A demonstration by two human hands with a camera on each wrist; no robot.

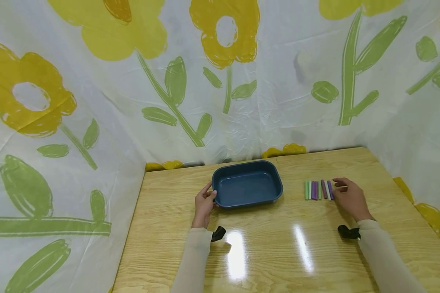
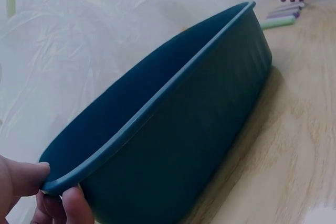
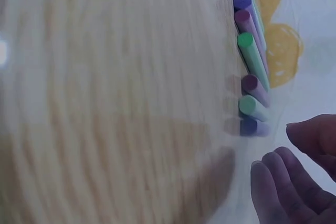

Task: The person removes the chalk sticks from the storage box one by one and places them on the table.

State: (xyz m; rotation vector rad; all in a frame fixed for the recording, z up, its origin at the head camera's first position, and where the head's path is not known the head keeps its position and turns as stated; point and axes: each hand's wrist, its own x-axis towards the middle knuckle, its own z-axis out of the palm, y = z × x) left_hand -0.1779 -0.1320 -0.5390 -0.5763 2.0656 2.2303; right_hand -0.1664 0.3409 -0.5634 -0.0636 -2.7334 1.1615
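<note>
A dark blue rectangular basin (image 1: 247,185) with rounded corners stands on the table. My left hand (image 1: 204,205) pinches its rim at the left end, thumb over the edge and fingers beneath, as the left wrist view also shows. To the right lies a row of several chalk sticks (image 1: 318,190) in green, pale green, purple and maroon, side by side. My right hand (image 1: 351,199) is just past the right end of that row. In the right wrist view its thumb and fingers (image 3: 286,182) are apart with nothing between them, close to the end purple chalk (image 3: 254,127).
The wooden table (image 1: 271,248) reaches back to a white sheet with yellow flowers (image 1: 278,89), which also hangs along both sides. A black wrist mount (image 1: 218,233) sits at the left sleeve and another black mount (image 1: 348,232) at the right.
</note>
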